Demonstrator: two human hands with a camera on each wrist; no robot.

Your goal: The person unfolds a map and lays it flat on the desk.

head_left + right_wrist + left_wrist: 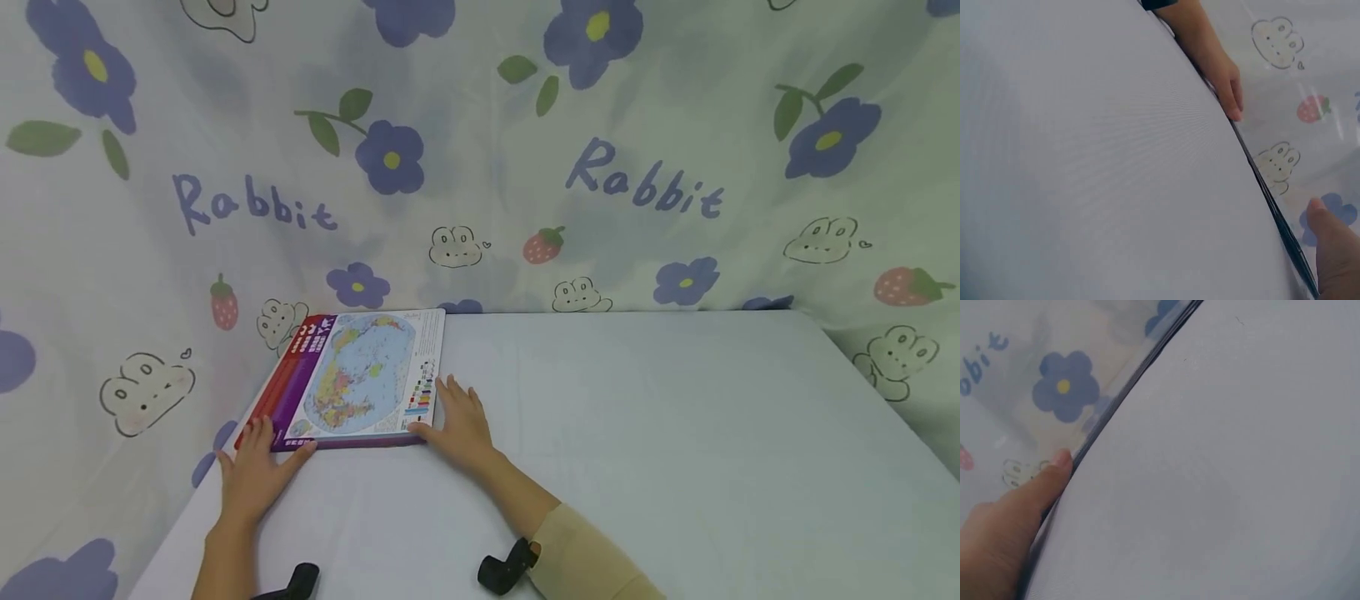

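Note:
A flat, rectangular world map (367, 371) with red and purple bands lies at the table's left back. My left hand (251, 479) rests at its near left corner, fingers straight over the red band and thumb spread along the near edge. At the near right corner is my right hand (461, 429), its thumb on the corner and straight fingers beside the right edge. Seen edge-on, the map (1147, 359) is a thin dark layered strip in the left wrist view, with the left thumb (1054, 475) against it. The right wrist view shows the right thumb (1329, 231) near that strip.
A white table (660, 433) spreads to the right of the map and in front of it. A curtain (495, 167) printed with flowers, rabbits and strawberries hangs behind and along both sides. Black straps with cameras (506, 571) sit at the wrists.

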